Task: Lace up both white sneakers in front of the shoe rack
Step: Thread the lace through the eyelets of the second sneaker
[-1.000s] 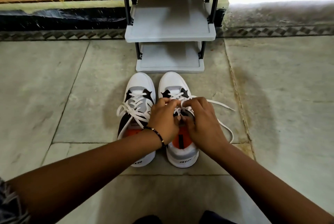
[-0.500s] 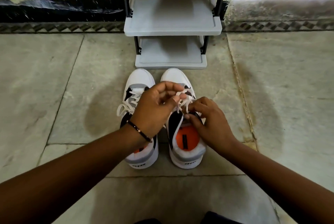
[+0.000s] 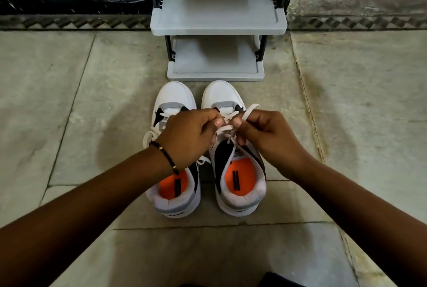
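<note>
Two white sneakers with black side panels and orange insoles stand side by side on the stone floor, toes toward the rack. My left hand (image 3: 191, 135) hovers over the left sneaker (image 3: 174, 99) and pinches one end of the right sneaker's white lace (image 3: 227, 127). My right hand (image 3: 265, 134) is over the right sneaker (image 3: 219, 92) and pinches the other end, which loops up above its fingers. The two hands nearly touch above the right shoe's tongue. The left sneaker's lace hangs loose at its left side.
A grey shoe rack (image 3: 217, 26) with black posts stands directly beyond the toes, both visible shelves bare. Stone floor slabs spread left and right. A patterned border strip (image 3: 76, 21) and a dark step run along the back wall. A dark patch of clothing shows at the bottom edge.
My right hand has risen from the shoe's tongue and now holds a lace loop level with my left hand. The camera has tilted down and closer; both insoles now show.
</note>
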